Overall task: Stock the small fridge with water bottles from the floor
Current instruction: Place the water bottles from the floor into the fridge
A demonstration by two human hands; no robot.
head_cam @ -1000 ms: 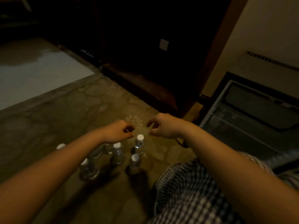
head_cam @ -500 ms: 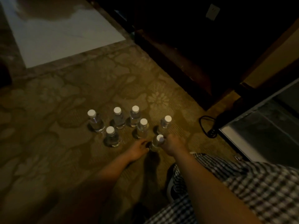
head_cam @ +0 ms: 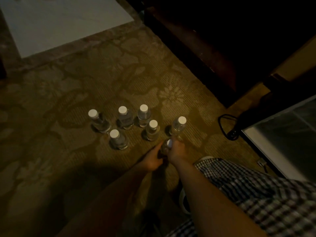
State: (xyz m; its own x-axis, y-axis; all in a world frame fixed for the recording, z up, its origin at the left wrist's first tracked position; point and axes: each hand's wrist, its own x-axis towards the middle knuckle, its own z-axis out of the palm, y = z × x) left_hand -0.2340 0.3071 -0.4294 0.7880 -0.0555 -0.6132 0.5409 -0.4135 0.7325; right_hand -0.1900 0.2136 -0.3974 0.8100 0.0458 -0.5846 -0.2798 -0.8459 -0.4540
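The right hand (head_cam: 177, 151) is curling its fingers round the neck of one water bottle (head_cam: 165, 148), and the left hand (head_cam: 153, 159) is cupping its body. The bottle is pointing cap-up, long axis upright, near the carpet's (head_cam: 68, 93) right edge. Six other bottles (head_cam: 126, 119) are standing just behind it, and the fridge (head_cam: 273, 147) is lying to the right.

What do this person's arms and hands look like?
The left hand and right hand wear no gloves, and the arms behind them show no sleeves. The dim light shows no watch or ring. Checked clothing shows lower right.
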